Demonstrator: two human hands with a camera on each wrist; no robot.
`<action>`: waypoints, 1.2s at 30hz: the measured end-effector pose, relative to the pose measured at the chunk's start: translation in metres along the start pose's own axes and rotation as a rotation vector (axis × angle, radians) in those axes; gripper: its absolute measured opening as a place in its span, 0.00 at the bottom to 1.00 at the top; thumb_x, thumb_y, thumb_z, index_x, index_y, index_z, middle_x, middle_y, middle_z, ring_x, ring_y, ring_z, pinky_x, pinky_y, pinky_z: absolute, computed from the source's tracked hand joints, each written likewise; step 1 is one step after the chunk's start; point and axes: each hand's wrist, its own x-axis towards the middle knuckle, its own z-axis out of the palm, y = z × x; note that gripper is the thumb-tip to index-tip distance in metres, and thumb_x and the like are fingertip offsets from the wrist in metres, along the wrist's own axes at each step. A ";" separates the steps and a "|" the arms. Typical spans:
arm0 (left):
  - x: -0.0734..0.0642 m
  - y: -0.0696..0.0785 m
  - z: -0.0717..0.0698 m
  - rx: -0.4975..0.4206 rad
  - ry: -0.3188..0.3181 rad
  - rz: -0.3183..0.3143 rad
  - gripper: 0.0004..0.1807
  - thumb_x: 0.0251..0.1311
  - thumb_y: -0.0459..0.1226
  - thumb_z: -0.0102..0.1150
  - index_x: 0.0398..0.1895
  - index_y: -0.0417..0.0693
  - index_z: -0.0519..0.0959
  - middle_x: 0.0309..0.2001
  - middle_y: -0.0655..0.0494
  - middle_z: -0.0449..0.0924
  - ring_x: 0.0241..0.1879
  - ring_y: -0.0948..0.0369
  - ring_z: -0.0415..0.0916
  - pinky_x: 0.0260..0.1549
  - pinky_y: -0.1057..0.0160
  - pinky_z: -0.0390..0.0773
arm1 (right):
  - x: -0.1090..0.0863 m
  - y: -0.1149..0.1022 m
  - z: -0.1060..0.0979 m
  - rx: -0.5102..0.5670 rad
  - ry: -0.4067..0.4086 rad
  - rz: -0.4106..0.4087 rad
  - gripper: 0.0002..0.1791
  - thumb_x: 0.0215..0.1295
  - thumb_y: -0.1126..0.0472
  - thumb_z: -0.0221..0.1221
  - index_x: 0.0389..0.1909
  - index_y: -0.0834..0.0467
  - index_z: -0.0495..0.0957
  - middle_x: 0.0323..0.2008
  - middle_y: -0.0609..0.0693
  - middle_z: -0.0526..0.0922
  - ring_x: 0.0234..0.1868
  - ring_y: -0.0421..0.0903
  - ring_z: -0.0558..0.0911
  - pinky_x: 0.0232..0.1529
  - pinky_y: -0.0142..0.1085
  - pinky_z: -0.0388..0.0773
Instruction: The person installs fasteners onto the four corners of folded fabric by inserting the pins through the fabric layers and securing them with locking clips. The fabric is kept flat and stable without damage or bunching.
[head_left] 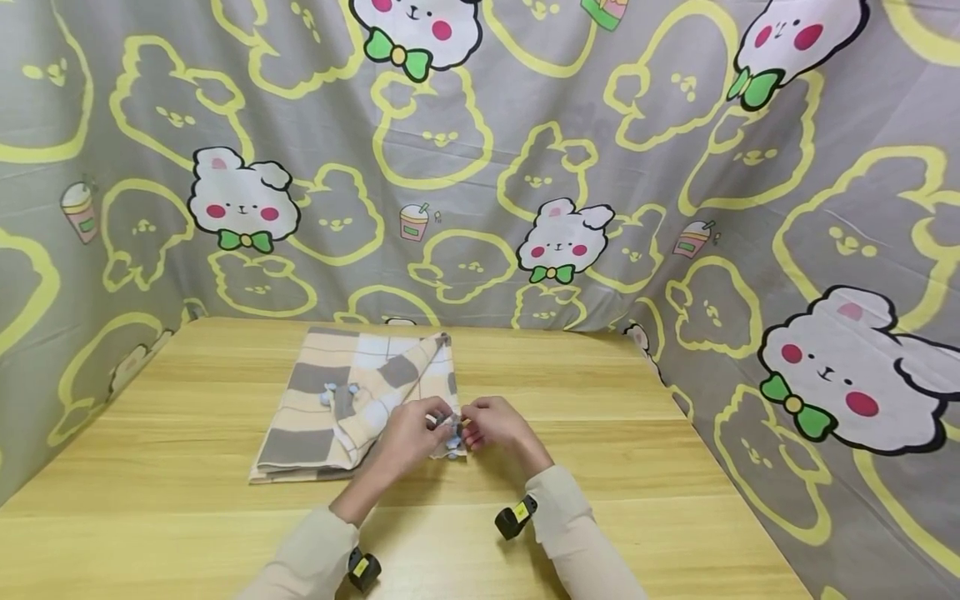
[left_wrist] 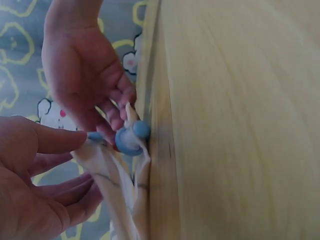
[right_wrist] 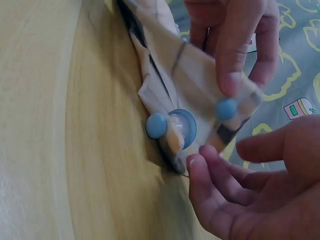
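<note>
A folded cloth (head_left: 300, 408), plaid in beige, grey and white, lies on the table with one layer turned back. My left hand (head_left: 412, 429) pinches its near right corner, the thumb beside a round blue fastener (right_wrist: 226, 108). Lower on that edge, another blue fastener (left_wrist: 130, 142) has a knob and a ring with cloth bunched through it. My right hand (head_left: 497, 423) is at the same corner; in the right wrist view its fingertips touch the cloth edge below the ring, and its thumb stands apart. More blue fasteners (head_left: 327, 394) sit on the turned-back corner at the left.
The wooden table (head_left: 600, 492) extends around the cloth on all sides. Behind and beside it hangs a grey curtain (head_left: 465, 208) with cartoon animals. A small black device (head_left: 516, 518) is worn at each wrist.
</note>
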 end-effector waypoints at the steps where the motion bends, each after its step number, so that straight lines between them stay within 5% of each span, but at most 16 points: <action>1: -0.001 0.001 0.001 0.003 -0.008 -0.005 0.06 0.55 0.28 0.71 0.33 0.47 0.86 0.34 0.52 0.88 0.32 0.56 0.87 0.29 0.61 0.84 | 0.000 -0.001 0.000 -0.010 -0.011 -0.005 0.17 0.77 0.59 0.51 0.45 0.70 0.79 0.27 0.53 0.81 0.25 0.43 0.80 0.30 0.35 0.84; 13: -0.003 0.003 0.004 -0.013 -0.014 -0.031 0.02 0.61 0.31 0.66 0.36 0.43 0.85 0.34 0.53 0.88 0.30 0.61 0.84 0.30 0.62 0.81 | -0.004 0.000 -0.001 0.006 -0.052 -0.017 0.15 0.61 0.69 0.56 0.47 0.72 0.78 0.28 0.54 0.83 0.26 0.43 0.80 0.31 0.33 0.83; 25: -0.003 0.002 0.004 -0.060 -0.062 0.014 0.09 0.49 0.23 0.69 0.32 0.42 0.85 0.32 0.49 0.88 0.32 0.57 0.85 0.28 0.66 0.81 | -0.004 0.000 -0.002 -0.008 -0.061 -0.017 0.15 0.56 0.72 0.61 0.45 0.71 0.79 0.24 0.51 0.81 0.25 0.42 0.80 0.30 0.33 0.82; 36: -0.001 0.001 -0.008 -0.114 -0.126 -0.106 0.08 0.53 0.25 0.65 0.35 0.42 0.87 0.31 0.54 0.87 0.31 0.63 0.81 0.28 0.66 0.79 | -0.005 -0.001 -0.001 0.002 -0.067 -0.005 0.13 0.67 0.66 0.57 0.47 0.71 0.79 0.27 0.52 0.80 0.26 0.43 0.79 0.30 0.33 0.81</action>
